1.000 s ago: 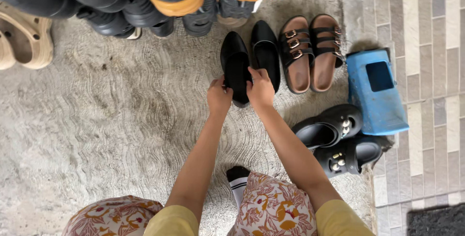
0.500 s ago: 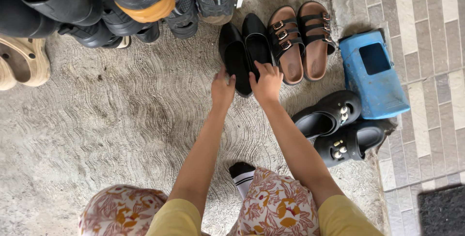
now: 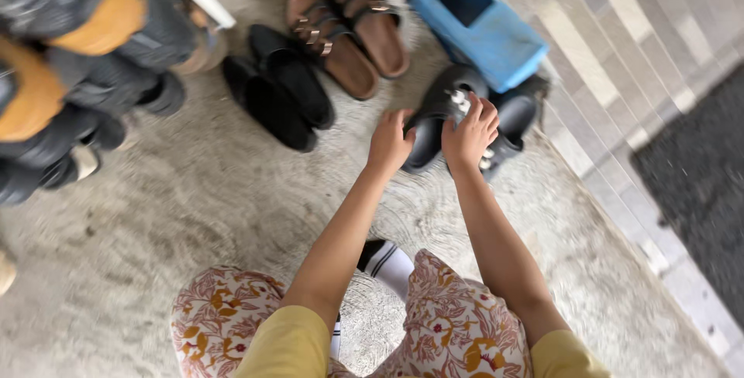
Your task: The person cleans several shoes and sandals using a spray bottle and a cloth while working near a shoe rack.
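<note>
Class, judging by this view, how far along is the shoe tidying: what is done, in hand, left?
Done: black flats lie paired beside the brown sandals. In hand: left hand and right hand reach the black clogs, which lie askew. Left: lining those up, apparently.

Home entryway: shoes [image 3: 279, 99] lined on concrete floor [image 3: 194, 192], tiled step [image 3: 620, 60], doormat [image 3: 697, 176].

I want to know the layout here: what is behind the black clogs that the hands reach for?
Behind the black clogs lies a blue plastic box, touching or nearly touching them. Its lower edge is hidden by the clogs. Both hands, left hand and right hand, cover the clogs' near sides.
</note>
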